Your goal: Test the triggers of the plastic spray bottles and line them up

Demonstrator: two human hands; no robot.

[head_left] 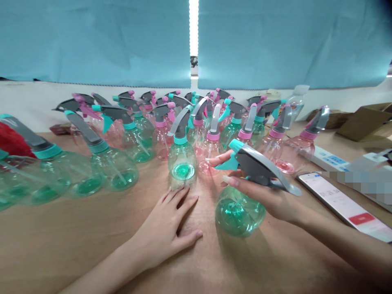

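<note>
The pale wooden table (76, 245) leaves little slack beyond the hands, because a crowd of see-through green and pink plastic spray bottles (162, 143) stands close together there, and one knocked bottle could topple its neighbours. The round green plastic bottle with a grey spray head (240, 214) is in the right hand (272, 200), gripped around its neck, with the body hanging below the fingers; whether its base touches the table cannot be told. A loose hold on that narrow neck could let the smooth body swing or slip. Just ahead of the left hand (176, 212), which lies spread on the table and grasps nothing, stands another round green bottle with a turquoise collar (182, 159); a forward slide of those fingertips could push it into the bottles beyond. The flat, black-edged phone with a lit screen (349, 208) lies to the right of the right hand, where a dropping forearm could press or shift it. Smallest, the turquoise plastic trigger (228, 164) sits near the right fingertips, so a careless squeeze could pull it.
</note>
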